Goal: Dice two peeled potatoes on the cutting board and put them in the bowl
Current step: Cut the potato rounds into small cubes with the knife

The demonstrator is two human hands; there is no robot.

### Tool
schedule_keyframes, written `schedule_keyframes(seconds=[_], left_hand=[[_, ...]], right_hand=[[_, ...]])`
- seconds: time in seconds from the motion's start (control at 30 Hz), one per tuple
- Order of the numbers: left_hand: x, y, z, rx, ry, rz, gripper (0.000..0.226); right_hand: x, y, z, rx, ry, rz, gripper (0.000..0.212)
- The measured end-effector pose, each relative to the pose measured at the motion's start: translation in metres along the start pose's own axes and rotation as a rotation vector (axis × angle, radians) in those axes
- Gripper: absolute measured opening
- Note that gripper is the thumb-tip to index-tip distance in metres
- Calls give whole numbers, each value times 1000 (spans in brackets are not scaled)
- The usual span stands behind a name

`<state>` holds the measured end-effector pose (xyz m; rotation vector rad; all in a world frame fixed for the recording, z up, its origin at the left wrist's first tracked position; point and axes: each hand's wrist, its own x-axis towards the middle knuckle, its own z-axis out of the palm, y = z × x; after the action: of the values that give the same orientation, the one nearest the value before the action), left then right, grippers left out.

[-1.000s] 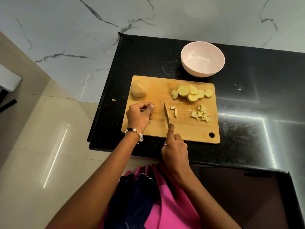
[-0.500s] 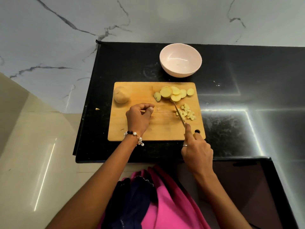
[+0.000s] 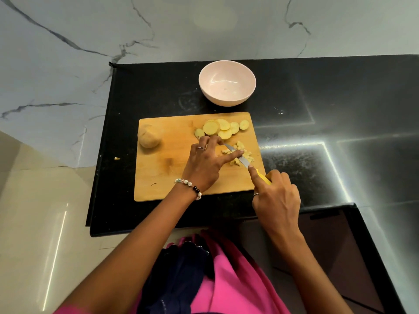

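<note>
Mostly slices, few dice, 1 potato whole.

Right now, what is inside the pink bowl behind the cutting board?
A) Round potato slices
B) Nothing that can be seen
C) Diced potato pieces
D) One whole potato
B: the bowl shows only its bare pink inside, while the slices, the diced pieces and the whole potato all lie on the cutting board.

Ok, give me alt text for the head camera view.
The right hand holds a yellow-handled knife at a pile of diced potato on a wooden cutting board; the left hand touches the blade. Round potato slices, a whole peeled potato and an empty pink bowl lie nearby.
</note>
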<state>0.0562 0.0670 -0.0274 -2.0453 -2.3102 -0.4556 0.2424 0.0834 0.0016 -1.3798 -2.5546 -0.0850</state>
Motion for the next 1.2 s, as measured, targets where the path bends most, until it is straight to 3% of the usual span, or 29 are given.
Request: schedule_keyframes(seconds=[0.2,0.3,0.43,0.6,0.73,0.83,0.97,1.2], left_hand=[[8,-9,5,32,-91,-102,76],[11,-17,7,-76,-3,-166,76],[11,-30,0,-392,157,-311,51],[2,-52,-27,-802,221,-670,34],[-1,-57,-33,-881,285,-804,31],[-9,-62,-31,-892,331,-868,30],[-13,-61,-28,-912,317,-883,29],[5,-52,-19,-805,201,-791,22]], right_hand=[[-5,13,-2,50,-14,48,59],[-6,18,-5,107,2,88,61],[-4,17,-9,226,-41,145,55],[-1,-6,1,553,-264,17,41],[-8,-25,17,568,-407,-109,45],[-13,-38,25,549,-421,-123,42],[-13,-34,31,576,-305,11,49],[0,-5,28,769,-185,372,36]])
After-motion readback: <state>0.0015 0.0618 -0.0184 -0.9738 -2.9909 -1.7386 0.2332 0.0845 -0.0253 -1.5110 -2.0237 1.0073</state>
